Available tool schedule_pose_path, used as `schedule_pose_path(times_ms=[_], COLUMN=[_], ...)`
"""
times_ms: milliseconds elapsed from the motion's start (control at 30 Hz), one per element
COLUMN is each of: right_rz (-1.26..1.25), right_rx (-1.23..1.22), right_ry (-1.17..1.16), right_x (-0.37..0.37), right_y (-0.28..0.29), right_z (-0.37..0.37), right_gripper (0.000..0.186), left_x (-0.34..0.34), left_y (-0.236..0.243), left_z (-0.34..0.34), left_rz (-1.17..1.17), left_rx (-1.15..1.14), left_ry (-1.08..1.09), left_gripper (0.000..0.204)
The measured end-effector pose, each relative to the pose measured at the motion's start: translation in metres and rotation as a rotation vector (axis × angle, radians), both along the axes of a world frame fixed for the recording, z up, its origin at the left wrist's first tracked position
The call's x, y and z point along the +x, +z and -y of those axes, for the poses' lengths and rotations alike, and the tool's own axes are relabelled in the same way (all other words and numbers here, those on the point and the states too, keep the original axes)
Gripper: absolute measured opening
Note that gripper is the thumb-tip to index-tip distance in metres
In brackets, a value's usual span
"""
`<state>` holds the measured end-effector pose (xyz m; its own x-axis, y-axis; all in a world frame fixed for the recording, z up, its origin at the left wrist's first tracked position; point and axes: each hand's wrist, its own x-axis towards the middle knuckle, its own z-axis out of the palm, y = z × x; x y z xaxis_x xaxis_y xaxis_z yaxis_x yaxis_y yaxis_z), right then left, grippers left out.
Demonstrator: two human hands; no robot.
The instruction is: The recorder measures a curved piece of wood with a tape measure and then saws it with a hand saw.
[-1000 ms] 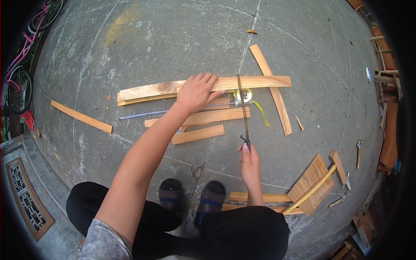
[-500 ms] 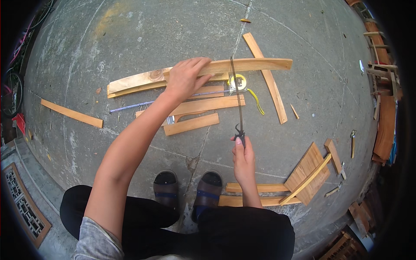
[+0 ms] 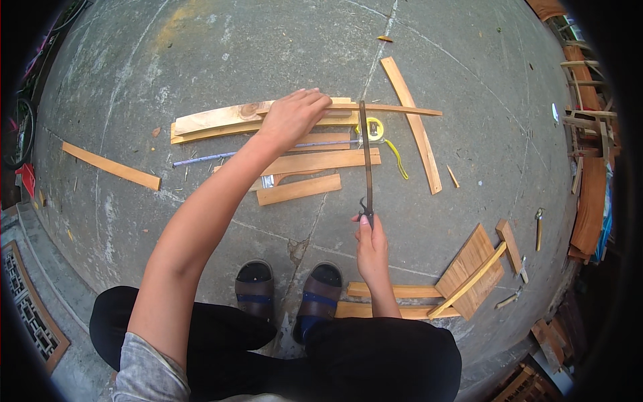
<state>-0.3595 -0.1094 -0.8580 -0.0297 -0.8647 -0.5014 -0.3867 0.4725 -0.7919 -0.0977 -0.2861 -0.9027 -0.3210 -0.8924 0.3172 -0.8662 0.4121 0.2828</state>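
Note:
My left hand (image 3: 293,115) presses flat on a long pale wooden strip (image 3: 214,119) lying across the concrete ground. My right hand (image 3: 370,244) grips the handle of a thin dark hand saw (image 3: 366,157), whose blade runs away from me and crosses the strip just right of my left fingers. A yellow tape measure (image 3: 372,129) lies beside the blade, under the strip's right part. Two shorter wood pieces (image 3: 320,161) (image 3: 299,189) lie just below the strip.
A long slat (image 3: 412,123) lies angled to the right, another slat (image 3: 111,166) to the left. Wood boards (image 3: 472,269) and a small hammer (image 3: 538,226) lie at my right. My sandalled feet (image 3: 288,293) stand below. Furniture parts are stacked along the right edge.
The saw has been drawn back toward me, then held across the strip again. My left hand stays on the strip; the view has shifted slightly.

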Motion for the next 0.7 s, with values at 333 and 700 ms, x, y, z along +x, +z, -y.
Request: schedule_pose_path(times_ms=[333,700], right_rz=[-0.013,-0.037], right_rx=[-0.117,-0.131], right_ry=[-0.059,-0.027], right_x=[-0.001,0.004], right_y=[0.000,-0.001], right_z=[-0.001,0.023], right_gripper=[0.031,0.031], left_x=[0.004,0.000], left_y=[-0.011,-0.015], left_z=[-0.001,-0.005], left_rz=[0.020,0.224], left_rx=[0.069,-0.005], left_ry=[-0.032,0.031], left_gripper=[0.027,0.044])
